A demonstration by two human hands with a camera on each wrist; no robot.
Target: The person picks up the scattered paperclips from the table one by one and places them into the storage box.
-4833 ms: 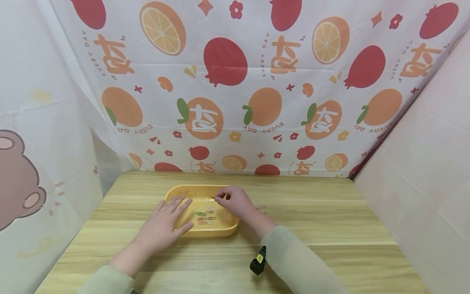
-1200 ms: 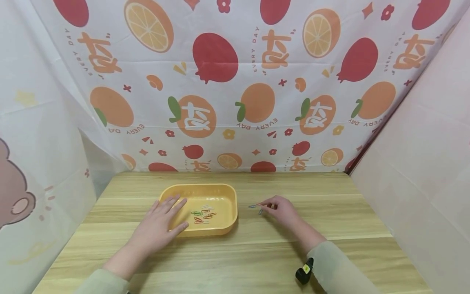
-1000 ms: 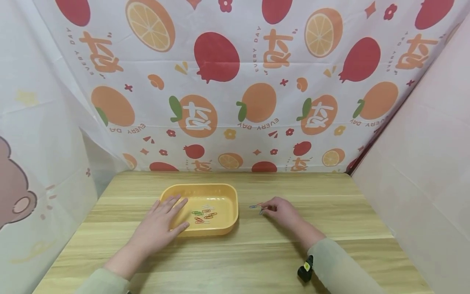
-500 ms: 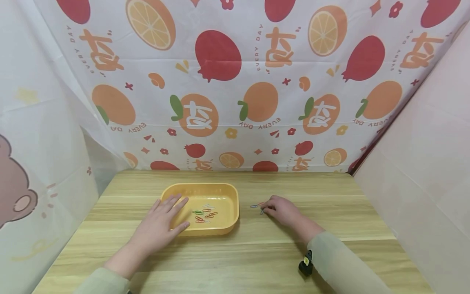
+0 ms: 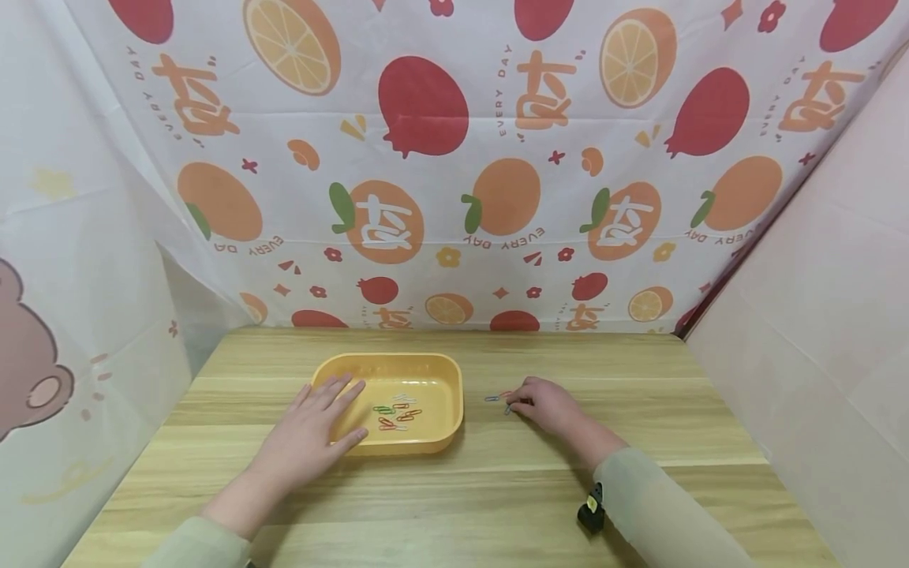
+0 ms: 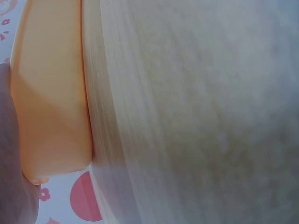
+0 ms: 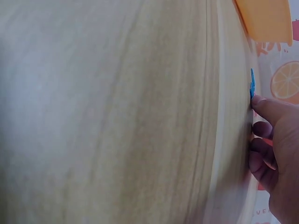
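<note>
My left hand [image 5: 305, 432] rests with spread, straight fingers over the left side of a yellow tray [image 5: 398, 449]. Inside the tray lie several paper clips: green clips [image 5: 384, 410], red clips [image 5: 387, 424] and white clips [image 5: 406, 400]. Right of the tray, my right hand [image 5: 548, 409] is down at the table with curled fingers, thumb and fingertips at one end of a blue paper clip [image 5: 508, 409]. Beside it lie another blue clip [image 5: 492, 398] and a pinkish-red clip [image 5: 505, 393]. In the right wrist view the thumb meets the blue clips [image 7: 252, 84]; the index fingertip is hidden.
The wooden table [image 5: 454, 513] runs back to a fruit-print cloth [image 5: 440, 197]. Pale cloth walls stand at the left [image 5: 106, 237] and right [image 5: 824, 315]. A black wrist camera [image 5: 592, 513] hangs under the right sleeve.
My right hand was over the tray's right side; it has moved right to the loose clips, and its fingertips have come down at the blue one. My left hand stays at the tray.
</note>
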